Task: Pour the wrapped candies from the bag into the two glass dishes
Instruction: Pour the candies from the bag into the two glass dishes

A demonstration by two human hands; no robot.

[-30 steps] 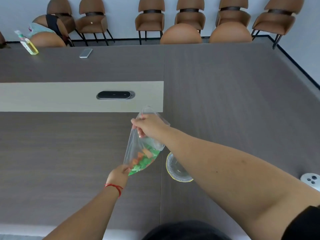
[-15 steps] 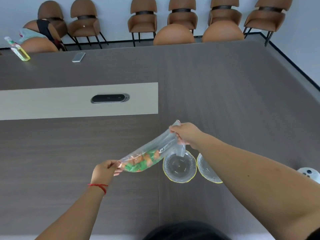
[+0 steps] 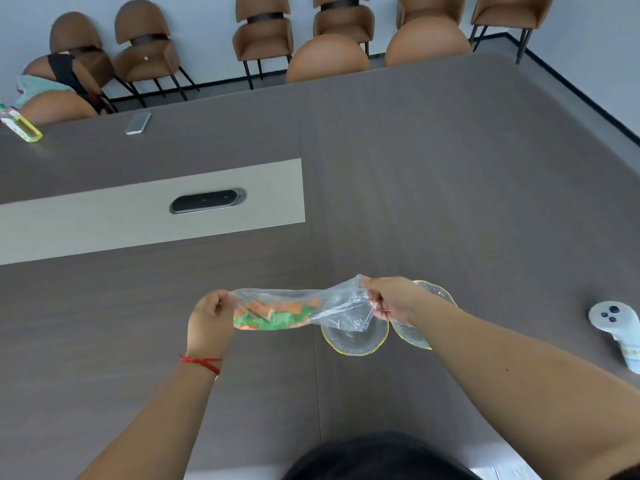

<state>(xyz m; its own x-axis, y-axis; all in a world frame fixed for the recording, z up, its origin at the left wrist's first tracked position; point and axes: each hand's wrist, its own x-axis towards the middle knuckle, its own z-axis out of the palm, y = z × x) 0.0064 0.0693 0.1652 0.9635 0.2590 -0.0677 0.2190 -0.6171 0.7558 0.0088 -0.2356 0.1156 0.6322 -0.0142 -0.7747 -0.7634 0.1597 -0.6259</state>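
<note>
Head view, the only one I have. Against a second ago the bag [image 3: 298,311] has swung from nearly upright, mouth at 12 o'clock, down to level. Half a second ago it still sloped, with the candy end lower at 8 o'clock; now that end has risen to the height of the mouth. For the task I read this as the tip toward pouring being under way but not past level, so nothing has left the bag.

The bag's long axis runs 9 to 3 o'clock across the frame, above the table [image 3: 467,188]. Its closed end points to 9, pinched in my left hand [image 3: 211,318], fingers curled tight on the plastic. Its mouth points to 3 and sags a little toward 5, gathered in my right hand [image 3: 389,299], which grips the rim film (I cannot tell how far the opening is spread). The candies [image 3: 273,315], orange and green, sit in the left half, just beside the left hand and well short of the mouth.

The near dish [image 3: 356,342] lies under the loose mouth and looks empty. The far dish [image 3: 440,297], at 3 o'clock from it and touching or almost so, is partly hidden by my right wrist; what shows is bare glass.

My judgement: the left end must lift higher before the candies slide, and the slack mouth may spill wide of the rim.
</note>
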